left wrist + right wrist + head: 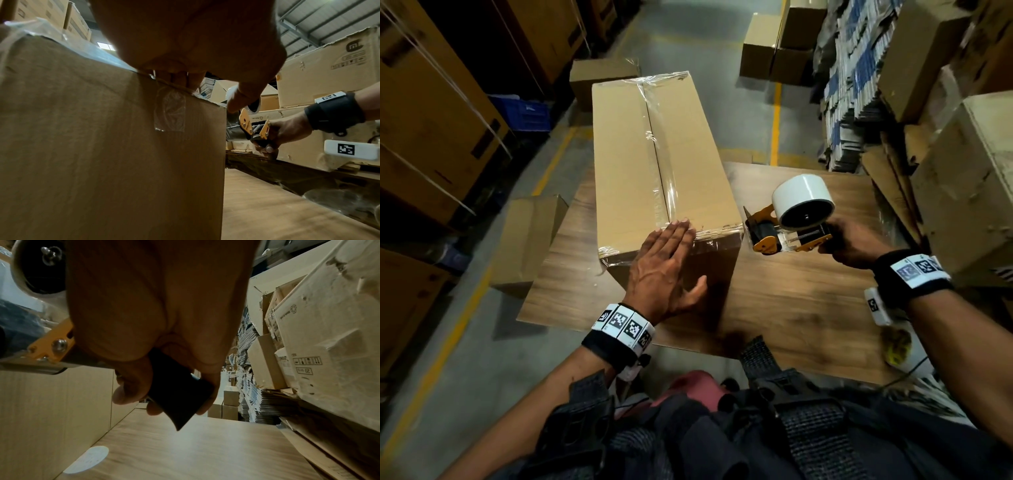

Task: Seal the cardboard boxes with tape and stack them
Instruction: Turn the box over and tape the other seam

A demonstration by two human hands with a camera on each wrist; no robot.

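Note:
A long cardboard box (654, 154) lies on the wooden table (801, 301), with clear tape along its top seam and across its near edge. My left hand (671, 260) lies flat over the box's near top edge, fingers straight on the tape, thumb on the front face (102, 146). To the right of the box, my right hand (849, 243) grips the black handle (180, 395) of a yellow tape dispenser (787, 233) carrying a white tape roll (803, 198). The dispenser's front end sits just off the box's right corner.
Smaller boxes (530, 240) stand on the floor left of the table and beyond it (602, 78). Stacked cartons (969, 192) crowd the table's right side, with flat-packed stock (856, 85) behind. Tall cartons (431, 113) line the left aisle. Yellow floor lines (776, 120) run ahead.

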